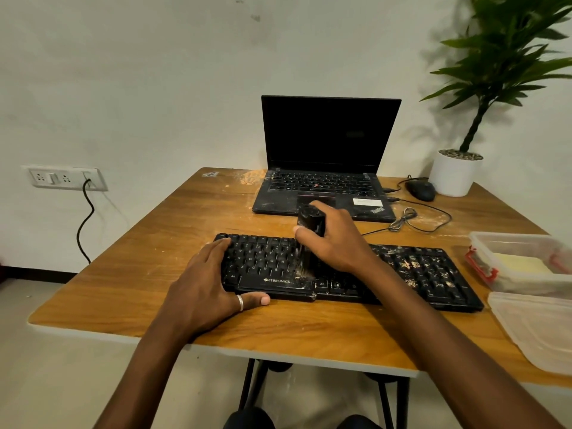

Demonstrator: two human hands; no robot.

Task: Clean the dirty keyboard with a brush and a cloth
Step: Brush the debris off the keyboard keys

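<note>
A black keyboard lies across the wooden table, its right half strewn with pale crumbs and its left half looking mostly free of them. My right hand grips a black brush upright, its bristles down on the keys near the keyboard's middle. My left hand holds the keyboard's left end, fingers over the far corner and thumb along the front edge. No cloth can be made out for certain.
A dusty open laptop stands behind the keyboard, with a black mouse and loose cables to its right. A potted plant sits at the back right. A clear plastic container and its lid lie at the right edge.
</note>
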